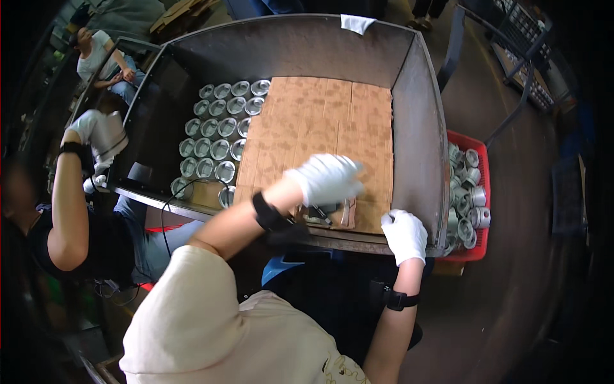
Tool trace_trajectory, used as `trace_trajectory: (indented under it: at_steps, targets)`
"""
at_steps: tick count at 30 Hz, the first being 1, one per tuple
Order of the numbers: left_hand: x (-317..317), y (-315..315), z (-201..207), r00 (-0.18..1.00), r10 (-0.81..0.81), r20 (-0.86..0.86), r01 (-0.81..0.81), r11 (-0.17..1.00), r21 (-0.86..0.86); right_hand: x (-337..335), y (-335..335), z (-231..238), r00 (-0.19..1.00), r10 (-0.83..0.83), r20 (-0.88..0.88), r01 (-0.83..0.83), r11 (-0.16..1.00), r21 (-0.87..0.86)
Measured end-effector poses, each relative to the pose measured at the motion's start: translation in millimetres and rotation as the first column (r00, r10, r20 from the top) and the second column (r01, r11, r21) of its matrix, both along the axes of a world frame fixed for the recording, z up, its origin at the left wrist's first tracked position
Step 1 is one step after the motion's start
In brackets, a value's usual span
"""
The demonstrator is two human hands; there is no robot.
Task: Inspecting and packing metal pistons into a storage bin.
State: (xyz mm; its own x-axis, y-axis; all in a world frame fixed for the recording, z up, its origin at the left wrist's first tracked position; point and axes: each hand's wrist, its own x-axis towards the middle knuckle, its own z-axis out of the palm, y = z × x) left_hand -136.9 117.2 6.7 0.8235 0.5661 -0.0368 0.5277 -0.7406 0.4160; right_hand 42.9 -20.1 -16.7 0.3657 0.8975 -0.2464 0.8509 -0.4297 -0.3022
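My left hand (pixel 329 181), in a white glove and smeared by motion, is over the brown cardboard sheet (pixel 313 128); its fingers are too blurred to read. Beyond that wrist, near the front edge, a dark pen-like tool (pixel 322 215) lies beside a small packet (pixel 348 213). My right hand (pixel 405 235), also gloved in white, rests at the sheet's near right corner, fingers curled down together. What they pinch, if anything, is hidden. Rows of round silver metal pistons (pixel 220 150) stand left of the sheet, inside a big metal bin (pixel 419 128).
A red crate (pixel 484 192) heaped with loose pistons is right of the bin. A white cloth (pixel 357 24) hangs over the far rim. At the left a co-worker's gloved hand (pixel 105 134) holds something pale. Another person (pixel 105 64) sits farther back. A thin black cable (pixel 167 217) crosses the near rim.
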Motion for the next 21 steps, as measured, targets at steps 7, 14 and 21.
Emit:
trace_trajectory:
  at_steps: [7,14,21]
  targets:
    - [-82.0,86.5,-94.5,0.928,0.173,-0.329,-0.199,0.979,-0.046,-3.4,-1.9,2.4,1.0,0.016,-0.001,-0.016,0.999,0.029]
    - [-42.4,37.4,-86.3,0.826,-0.171,-0.537,0.018,0.96,-0.278,-0.9,-5.2,0.7,1.0,0.021,0.004,-0.021,0.999,0.048]
    - [-32.5,60.1,-135.5,0.857,-0.002,-0.515,-0.108,0.977,-0.184,-0.3,-4.1,-1.5,0.999,0.033,0.019,-0.034,0.997,0.064]
